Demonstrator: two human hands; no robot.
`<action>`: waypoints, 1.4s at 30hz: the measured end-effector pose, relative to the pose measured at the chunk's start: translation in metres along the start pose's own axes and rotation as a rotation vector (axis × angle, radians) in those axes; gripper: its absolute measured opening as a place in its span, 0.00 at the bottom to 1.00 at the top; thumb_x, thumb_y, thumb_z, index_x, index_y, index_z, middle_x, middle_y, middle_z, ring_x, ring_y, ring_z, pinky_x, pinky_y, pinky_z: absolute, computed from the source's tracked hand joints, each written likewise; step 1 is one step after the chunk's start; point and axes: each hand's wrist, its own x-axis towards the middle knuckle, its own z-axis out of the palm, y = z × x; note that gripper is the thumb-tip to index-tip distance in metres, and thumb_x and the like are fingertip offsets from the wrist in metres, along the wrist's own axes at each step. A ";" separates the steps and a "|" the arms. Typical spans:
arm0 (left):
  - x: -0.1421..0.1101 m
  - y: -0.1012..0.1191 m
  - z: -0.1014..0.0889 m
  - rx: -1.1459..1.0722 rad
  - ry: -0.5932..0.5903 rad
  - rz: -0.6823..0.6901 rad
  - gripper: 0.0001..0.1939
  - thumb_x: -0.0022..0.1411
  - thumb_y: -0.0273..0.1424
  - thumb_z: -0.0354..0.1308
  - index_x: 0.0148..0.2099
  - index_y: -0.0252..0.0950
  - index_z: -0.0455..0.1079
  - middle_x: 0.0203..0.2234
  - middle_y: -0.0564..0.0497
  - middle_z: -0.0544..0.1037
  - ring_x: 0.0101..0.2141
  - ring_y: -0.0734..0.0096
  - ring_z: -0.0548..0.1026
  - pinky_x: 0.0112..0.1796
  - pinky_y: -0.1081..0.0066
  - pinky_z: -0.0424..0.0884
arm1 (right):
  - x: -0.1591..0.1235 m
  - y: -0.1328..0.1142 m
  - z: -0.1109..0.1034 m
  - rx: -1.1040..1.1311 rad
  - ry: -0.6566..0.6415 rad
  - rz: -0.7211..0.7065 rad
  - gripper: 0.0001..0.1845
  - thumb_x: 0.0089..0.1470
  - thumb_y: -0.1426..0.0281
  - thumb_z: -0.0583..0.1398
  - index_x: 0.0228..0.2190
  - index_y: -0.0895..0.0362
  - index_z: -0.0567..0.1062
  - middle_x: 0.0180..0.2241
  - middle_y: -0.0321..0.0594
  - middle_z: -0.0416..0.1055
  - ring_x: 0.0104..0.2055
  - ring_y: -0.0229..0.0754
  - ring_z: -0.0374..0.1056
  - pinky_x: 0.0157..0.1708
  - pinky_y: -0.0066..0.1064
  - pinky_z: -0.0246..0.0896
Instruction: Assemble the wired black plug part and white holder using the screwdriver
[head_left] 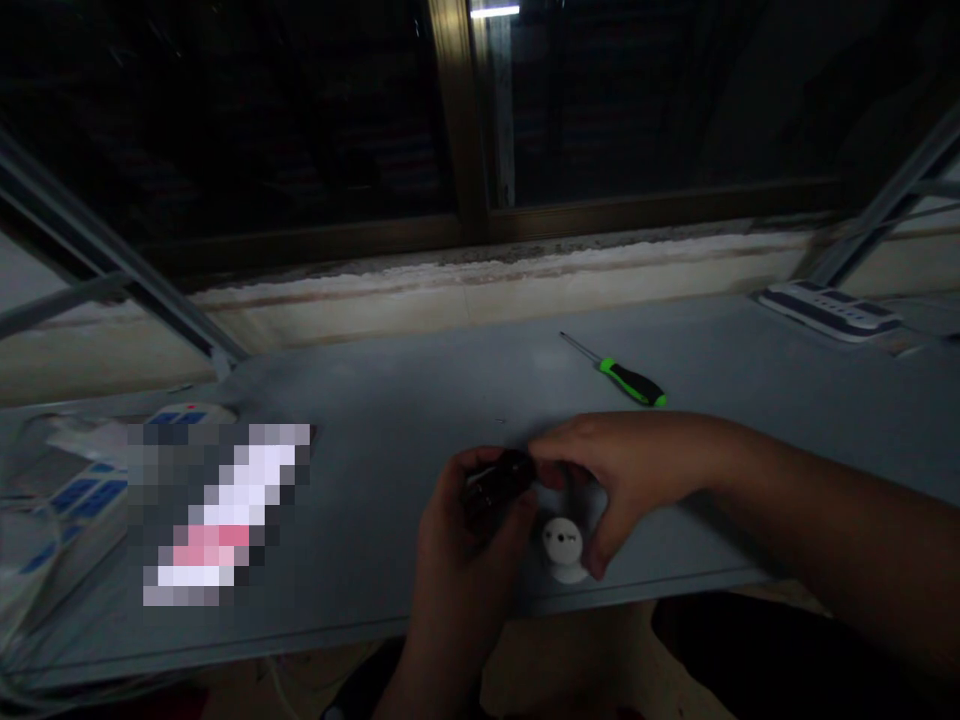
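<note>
My left hand (461, 545) is closed around a small black device (499, 482) held just above the near edge of the grey table (420, 400). My right hand (622, 480) comes in from the right, its fingertips pinching the right end of the same black device. Under my right hand a small round white part (564, 548) with two dark holes rests on the table. A screwdriver (630, 381) with a green and black handle lies beyond my hands, its thin shaft pointing to the back left. The scene is dim.
White power strips with blue sockets (71, 505) and thin plastic wrap sit at the left. A blurred-out patch (217, 515) lies on the table left of my hands. Another power strip (829, 308) lies at the back right. A dark window and sill run behind the table.
</note>
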 end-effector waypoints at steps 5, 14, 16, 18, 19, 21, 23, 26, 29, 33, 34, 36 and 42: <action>-0.001 0.001 0.002 -0.049 0.050 -0.009 0.18 0.56 0.29 0.68 0.48 0.38 0.69 0.42 0.47 0.81 0.41 0.65 0.81 0.42 0.70 0.76 | 0.004 -0.002 0.007 -0.047 0.046 -0.020 0.26 0.38 0.57 0.75 0.35 0.55 0.73 0.32 0.34 0.71 0.32 0.38 0.65 0.29 0.28 0.56; 0.003 -0.006 -0.003 -0.088 0.121 0.039 0.19 0.56 0.32 0.69 0.49 0.38 0.69 0.42 0.47 0.81 0.42 0.64 0.82 0.42 0.69 0.77 | 0.012 -0.011 0.023 -0.158 0.120 0.004 0.32 0.39 0.46 0.72 0.38 0.56 0.74 0.36 0.40 0.74 0.35 0.44 0.69 0.34 0.34 0.61; 0.003 -0.008 -0.003 -0.102 0.137 0.032 0.20 0.56 0.32 0.70 0.49 0.38 0.69 0.43 0.47 0.81 0.43 0.65 0.82 0.43 0.70 0.77 | 0.017 -0.009 0.028 -0.151 0.153 -0.038 0.32 0.42 0.48 0.71 0.41 0.57 0.75 0.40 0.43 0.74 0.39 0.46 0.70 0.38 0.35 0.64; 0.004 -0.009 -0.003 -0.130 0.143 0.029 0.21 0.55 0.32 0.71 0.49 0.38 0.69 0.44 0.47 0.81 0.43 0.65 0.82 0.43 0.70 0.77 | 0.020 -0.004 0.029 -0.102 0.154 -0.095 0.27 0.46 0.53 0.71 0.42 0.58 0.76 0.42 0.44 0.73 0.42 0.46 0.70 0.40 0.35 0.65; 0.004 -0.010 -0.003 -0.142 0.144 0.031 0.21 0.55 0.32 0.71 0.48 0.38 0.68 0.44 0.47 0.81 0.43 0.64 0.82 0.43 0.70 0.78 | 0.021 -0.001 0.027 -0.075 0.147 -0.117 0.24 0.48 0.56 0.71 0.41 0.57 0.76 0.42 0.44 0.73 0.42 0.45 0.70 0.40 0.34 0.65; 0.005 -0.010 -0.003 -0.147 0.139 0.028 0.20 0.55 0.32 0.71 0.48 0.38 0.69 0.44 0.47 0.82 0.44 0.63 0.82 0.44 0.68 0.78 | 0.020 0.006 0.019 -0.040 0.140 -0.139 0.17 0.51 0.60 0.70 0.39 0.56 0.77 0.39 0.40 0.74 0.40 0.42 0.70 0.39 0.31 0.64; 0.004 -0.009 -0.004 -0.135 0.130 0.025 0.20 0.55 0.32 0.71 0.47 0.38 0.69 0.44 0.46 0.82 0.44 0.62 0.82 0.45 0.67 0.79 | 0.018 0.012 0.010 -0.036 0.169 -0.116 0.12 0.53 0.63 0.69 0.36 0.55 0.77 0.35 0.37 0.75 0.37 0.40 0.70 0.36 0.31 0.63; 0.003 -0.008 -0.004 -0.126 0.109 0.007 0.20 0.54 0.31 0.71 0.47 0.38 0.70 0.44 0.46 0.82 0.45 0.62 0.82 0.47 0.67 0.78 | 0.014 0.020 0.000 0.021 0.301 -0.081 0.10 0.53 0.67 0.67 0.39 0.55 0.78 0.36 0.37 0.77 0.38 0.41 0.73 0.39 0.32 0.64; 0.001 -0.009 -0.005 -0.127 0.099 -0.011 0.20 0.55 0.32 0.71 0.48 0.38 0.71 0.45 0.46 0.82 0.46 0.62 0.82 0.47 0.67 0.78 | 0.013 0.023 -0.002 0.140 0.443 -0.149 0.18 0.54 0.71 0.66 0.47 0.52 0.78 0.48 0.42 0.75 0.49 0.44 0.73 0.48 0.36 0.67; 0.000 -0.011 -0.004 -0.156 0.097 -0.019 0.22 0.54 0.33 0.72 0.50 0.38 0.72 0.46 0.44 0.82 0.47 0.60 0.82 0.48 0.66 0.78 | 0.013 0.021 0.002 0.233 0.459 -0.204 0.26 0.56 0.72 0.65 0.56 0.49 0.74 0.55 0.45 0.69 0.56 0.45 0.69 0.50 0.37 0.68; 0.000 -0.010 -0.004 -0.162 0.097 -0.022 0.23 0.54 0.33 0.72 0.50 0.37 0.73 0.47 0.44 0.82 0.47 0.60 0.82 0.49 0.65 0.78 | 0.013 0.020 0.003 0.261 0.449 -0.196 0.27 0.56 0.70 0.66 0.57 0.48 0.73 0.53 0.44 0.71 0.54 0.45 0.70 0.50 0.37 0.68; 0.000 -0.009 -0.004 -0.162 0.085 -0.031 0.23 0.54 0.33 0.72 0.51 0.37 0.73 0.47 0.43 0.83 0.48 0.59 0.82 0.49 0.64 0.78 | 0.012 0.018 0.005 0.351 0.432 -0.172 0.30 0.53 0.68 0.69 0.56 0.49 0.70 0.49 0.41 0.74 0.50 0.43 0.72 0.49 0.37 0.69; -0.002 -0.005 -0.004 -0.151 0.053 -0.032 0.22 0.56 0.34 0.71 0.52 0.36 0.74 0.47 0.43 0.83 0.48 0.59 0.82 0.51 0.63 0.77 | 0.012 0.016 0.003 0.480 0.456 -0.123 0.19 0.51 0.65 0.71 0.43 0.54 0.73 0.42 0.39 0.74 0.42 0.40 0.73 0.42 0.33 0.70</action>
